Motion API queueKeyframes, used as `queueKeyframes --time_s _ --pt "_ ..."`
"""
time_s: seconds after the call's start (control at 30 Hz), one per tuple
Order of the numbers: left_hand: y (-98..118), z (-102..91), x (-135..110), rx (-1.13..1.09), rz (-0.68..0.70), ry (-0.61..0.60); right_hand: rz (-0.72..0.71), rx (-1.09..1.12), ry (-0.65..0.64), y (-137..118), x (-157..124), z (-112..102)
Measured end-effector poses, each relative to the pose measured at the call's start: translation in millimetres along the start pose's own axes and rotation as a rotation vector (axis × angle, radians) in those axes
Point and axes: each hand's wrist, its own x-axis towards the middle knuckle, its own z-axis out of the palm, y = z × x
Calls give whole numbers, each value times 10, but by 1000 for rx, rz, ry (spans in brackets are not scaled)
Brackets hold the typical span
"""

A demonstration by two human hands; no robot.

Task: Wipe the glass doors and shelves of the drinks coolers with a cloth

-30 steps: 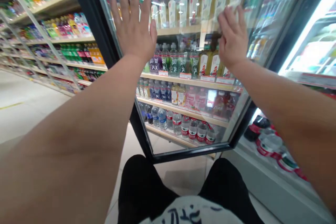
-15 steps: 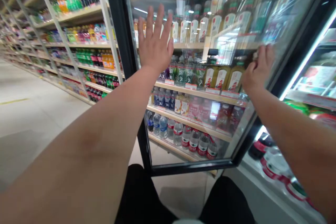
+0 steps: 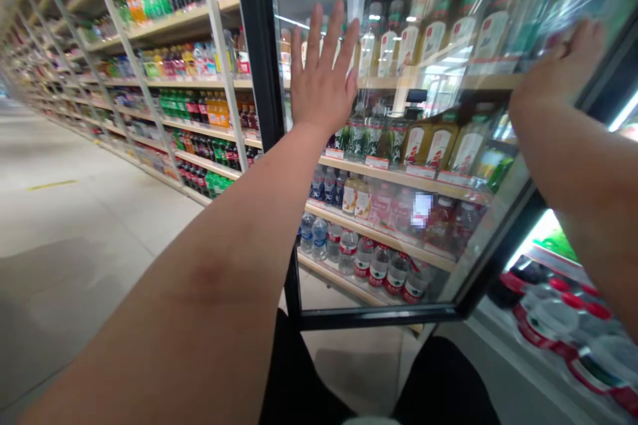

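- The left hand (image 3: 321, 73) was open, its fingers spread apart and pointing up, with the palm flat against the glass door (image 3: 399, 279) of a drinks fridge.
- The right hand (image 3: 558, 63) was also open and resting on the same glass door, further toward the door's far edge, with its fingers slightly curled. It clamped on nothing, and the two hands stood well apart.
- The glass door was in front of the person, with its black frame (image 3: 260, 46) running upright just beside the left hand.
- Behind the glass, plastic bottles with yellow labels (image 3: 428, 146) stood on a wooden shelf (image 3: 383, 176) at about the height of the hands.
- Water bottles (image 3: 379, 265) stood along the lowest shelf visible, near the door's bottom edge.
- A small pixelated patch (image 3: 421, 209) covered part of the middle row, so that spot could not be read.
- To the left, open shelves held rows of soft drink bottles (image 3: 187, 103) along a tiled floor (image 3: 84, 226).
- At the lower right, round tubs with red rims (image 3: 548, 322) lay in a lit chiller.
- The person's black shorts (image 3: 294, 378) showed at the bottom edge.
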Motion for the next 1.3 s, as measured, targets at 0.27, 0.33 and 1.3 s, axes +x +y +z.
queueKeyframes --time_s 0.27,0.33,1.3 --pt "-25 16 9 9 3 4 -581 53 -95 -564 -966 -245" --pt "-24 14 12 21 8 -7 -648 24 -169 -560 -977 -328" --pt "17 -140 -66 144 145 -166 -848 657 -381 -1678 -2015 -396"
